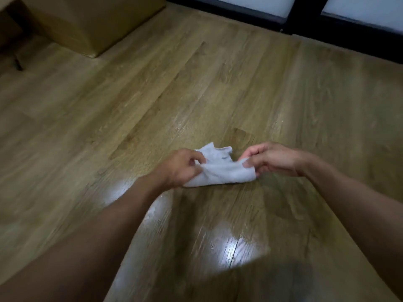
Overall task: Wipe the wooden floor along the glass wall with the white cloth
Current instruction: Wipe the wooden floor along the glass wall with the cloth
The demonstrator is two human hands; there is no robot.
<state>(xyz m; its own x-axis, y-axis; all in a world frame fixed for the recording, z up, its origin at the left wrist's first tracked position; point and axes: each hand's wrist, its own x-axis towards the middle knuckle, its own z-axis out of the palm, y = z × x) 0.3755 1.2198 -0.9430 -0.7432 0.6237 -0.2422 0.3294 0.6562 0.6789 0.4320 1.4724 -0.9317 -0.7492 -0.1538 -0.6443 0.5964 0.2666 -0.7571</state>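
Wooden floor [218,94] fills the view, its planks running diagonally, with bright patches of reflected light on the glossy boards nearest the camera. Two bare forearms reach forward from the bottom corners. Between them, at the centre, both hands hold a small white cloth [220,168]. The left hand [181,166] grips one bunched end with curled fingers, and the right hand [272,159] pinches the other end between thumb and fingers. Motion blur hides whether the cloth touches the boards. Farther back on the left, a brown cardboard box [93,20] sits on the floor. Along the far right edge runs the glass wall [257,3], its pale panes set in a dark frame [305,20].
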